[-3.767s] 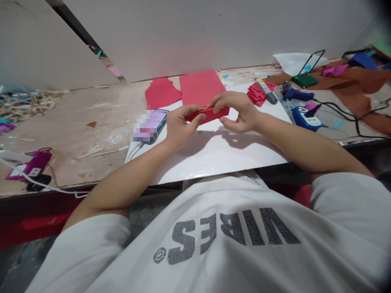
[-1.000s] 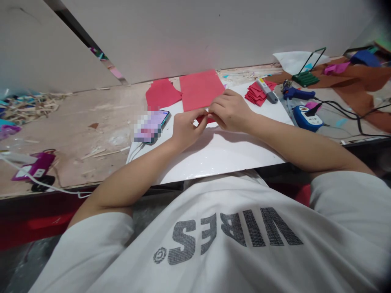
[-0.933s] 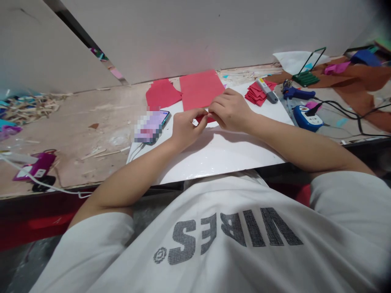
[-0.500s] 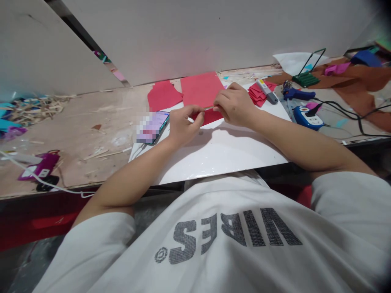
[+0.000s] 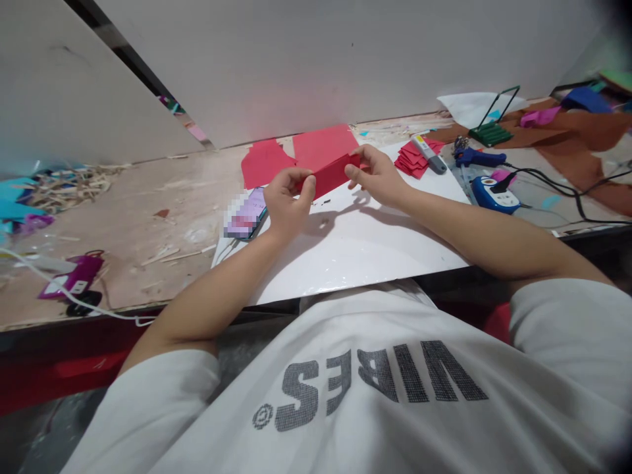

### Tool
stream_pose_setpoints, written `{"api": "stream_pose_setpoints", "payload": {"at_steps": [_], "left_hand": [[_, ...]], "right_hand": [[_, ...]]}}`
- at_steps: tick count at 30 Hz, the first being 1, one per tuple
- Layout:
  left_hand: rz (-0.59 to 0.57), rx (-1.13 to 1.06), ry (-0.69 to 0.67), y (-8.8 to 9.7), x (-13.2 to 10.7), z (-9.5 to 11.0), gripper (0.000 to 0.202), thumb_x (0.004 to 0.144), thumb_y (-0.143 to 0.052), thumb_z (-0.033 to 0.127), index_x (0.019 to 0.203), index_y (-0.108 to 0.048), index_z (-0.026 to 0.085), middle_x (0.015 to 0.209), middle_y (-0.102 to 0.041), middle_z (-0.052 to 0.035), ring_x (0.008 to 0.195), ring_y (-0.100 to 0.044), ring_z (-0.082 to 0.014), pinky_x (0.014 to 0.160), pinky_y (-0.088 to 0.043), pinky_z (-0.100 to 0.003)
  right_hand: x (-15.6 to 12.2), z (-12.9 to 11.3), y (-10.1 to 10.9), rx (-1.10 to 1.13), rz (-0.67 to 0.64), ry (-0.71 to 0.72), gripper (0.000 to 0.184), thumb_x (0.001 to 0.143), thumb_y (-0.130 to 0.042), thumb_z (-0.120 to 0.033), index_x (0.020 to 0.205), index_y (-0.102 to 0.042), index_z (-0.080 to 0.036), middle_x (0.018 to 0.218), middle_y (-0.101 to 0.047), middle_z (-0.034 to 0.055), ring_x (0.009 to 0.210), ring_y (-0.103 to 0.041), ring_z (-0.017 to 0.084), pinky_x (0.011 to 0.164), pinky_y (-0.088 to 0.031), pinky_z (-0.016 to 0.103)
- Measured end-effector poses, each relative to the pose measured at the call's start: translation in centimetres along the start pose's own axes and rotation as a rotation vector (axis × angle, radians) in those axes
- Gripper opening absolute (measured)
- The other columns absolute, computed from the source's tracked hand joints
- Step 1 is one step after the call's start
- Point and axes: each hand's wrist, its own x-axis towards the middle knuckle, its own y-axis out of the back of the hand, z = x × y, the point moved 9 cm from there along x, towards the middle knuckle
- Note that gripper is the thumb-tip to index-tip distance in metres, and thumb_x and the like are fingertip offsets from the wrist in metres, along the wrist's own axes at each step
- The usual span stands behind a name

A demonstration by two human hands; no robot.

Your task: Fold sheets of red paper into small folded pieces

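A folded piece of red paper (image 5: 332,176) is held between both hands, above a white board (image 5: 340,253). My left hand (image 5: 290,196) pinches its left end with thumb and forefinger. At the other end my right hand (image 5: 378,174) grips it, thumb in front and fingers behind. Behind the hands lie a large red sheet (image 5: 323,145) and a red sheet with a cut-out edge (image 5: 266,164). To the right, a grey and white utility knife (image 5: 429,155) rests on a small stack of red pieces (image 5: 409,161).
A phone (image 5: 247,214) lies left of the board. Rightward are a blue glue gun (image 5: 476,157), a blue power socket (image 5: 494,194) with black cables, and a green wire stand (image 5: 491,133). A purple power strip (image 5: 74,276) and wood scraps (image 5: 74,187) are at far left.
The red paper has been raised and turned so its flat face shows; before, only a thin edge was visible between my fingers. My hands have moved slightly apart.
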Motion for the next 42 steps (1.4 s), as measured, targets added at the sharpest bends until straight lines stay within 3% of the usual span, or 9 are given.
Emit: {"api": "stream_pose_setpoints", "payload": {"at_steps": [6, 11, 15, 20, 24, 31, 34, 39, 42], "left_hand": [[-0.006, -0.011, -0.019, -0.7, -0.4, 1.2, 0.059, 0.12, -0.076, 0.087, 0.121, -0.079, 0.028, 0.111, -0.086, -0.0081, 0.097, -0.085, -0.0226, 0.087, -0.072, -0.037], [-0.091, -0.05, 0.019, -1.4, -0.6, 1.7, 0.062, 0.115, -0.08, 0.09, 0.121, -0.082, 0.028, 0.113, -0.09, -0.0099, 0.1, -0.088, -0.025, 0.09, -0.074, -0.038], [-0.158, -0.174, -0.002, -1.6, -0.6, 2.6, 0.07, 0.114, -0.077, 0.098, 0.125, -0.084, 0.03, 0.117, -0.093, -0.0125, 0.106, -0.092, -0.0285, 0.095, -0.077, -0.043], [-0.186, -0.34, -0.131, -1.7, -0.6, 4.3, 0.044, 0.123, -0.084, 0.076, 0.125, -0.09, 0.033, 0.121, -0.095, -0.01, 0.112, -0.095, -0.028, 0.099, -0.078, -0.043], [-0.211, -0.337, -0.149, -1.9, -0.9, 4.1, 0.044, 0.12, -0.092, 0.073, 0.13, -0.091, 0.03, 0.125, -0.096, -0.0094, 0.113, -0.096, -0.0262, 0.093, -0.078, -0.036], [-0.258, -0.304, -0.138, -1.7, -1.1, 3.9, 0.053, 0.113, -0.096, 0.08, 0.127, -0.094, 0.028, 0.126, -0.098, -0.0111, 0.11, -0.097, -0.0272, 0.077, -0.077, -0.031], [-0.246, -0.302, -0.109, -1.7, -1.0, 3.7, 0.058, 0.112, -0.096, 0.084, 0.121, -0.095, 0.027, 0.119, -0.098, -0.0113, 0.104, -0.097, -0.0266, 0.079, -0.078, -0.033], [-0.301, -0.364, -0.19, -1.9, -1.0, 4.8, 0.041, 0.113, -0.102, 0.068, 0.125, -0.098, 0.028, 0.117, -0.101, -0.0111, 0.101, -0.099, -0.027, 0.081, -0.079, -0.034], [-0.289, -0.345, -0.2, -1.5, -1.0, 5.1, 0.042, 0.113, -0.101, 0.069, 0.121, -0.099, 0.028, 0.114, -0.101, -0.0106, 0.099, -0.099, -0.0263, 0.081, -0.079, -0.034]], "right_hand": [[-0.1, 0.3, -0.9, 0.262, 0.05, -0.117, 0.057, 0.111, -0.088, -0.084, 0.112, -0.062, -0.032, 0.107, -0.082, 0.0037, 0.08, -0.07, 0.021, 0.069, -0.071, 0.038], [-0.4, -0.5, -0.9, 0.305, 0.018, -0.126, 0.073, 0.102, -0.09, -0.097, 0.111, -0.056, -0.034, 0.096, -0.078, 0.0013, 0.081, -0.074, 0.023, 0.061, -0.06, 0.035], [-0.5, -1.1, -1.3, 0.353, 0.011, -0.137, 0.078, 0.092, -0.099, -0.095, 0.11, -0.054, -0.033, 0.098, -0.077, 0.001, 0.086, -0.073, 0.023, 0.068, -0.06, 0.036], [-0.7, -2.5, -1.5, 0.427, 0.006, -0.093, 0.063, 0.098, -0.1, -0.073, 0.112, -0.053, -0.032, 0.1, -0.075, -0.0005, 0.09, -0.073, 0.021, 0.076, -0.065, 0.036], [-0.9, -3.3, -1.6, 0.507, -0.015, -0.108, 0.062, 0.094, -0.109, -0.062, 0.117, -0.059, -0.031, 0.106, -0.078, -0.0001, 0.098, -0.077, 0.021, 0.087, -0.072, 0.037], [-1.1, -3.7, -1.9, 0.592, -0.039, -0.107, 0.067, 0.092, -0.114, -0.064, 0.116, -0.061, -0.031, 0.115, -0.082, 0.002, 0.11, -0.083, 0.024, 0.102, -0.079, 0.043], [-1.1, -3.5, -2.0, 0.603, -0.045, -0.099, 0.067, 0.093, -0.114, -0.063, 0.117, -0.061, -0.03, 0.117, -0.082, 0.0022, 0.112, -0.084, 0.023, 0.104, -0.08, 0.043], [-1.2, -3.6, -2.4, 0.608, -0.066, -0.074, 0.063, 0.098, -0.11, -0.061, 0.121, -0.06, -0.029, 0.116, -0.08, 0.0009, 0.11, -0.082, 0.02, 0.104, -0.08, 0.04], [-1.3, -3.8, -2.5, 0.607, -0.073, -0.046, 0.059, 0.101, -0.107, -0.059, 0.123, -0.061, -0.029, 0.12, -0.081, 0.0021, 0.114, -0.084, 0.022, 0.107, -0.08, 0.044]]}}
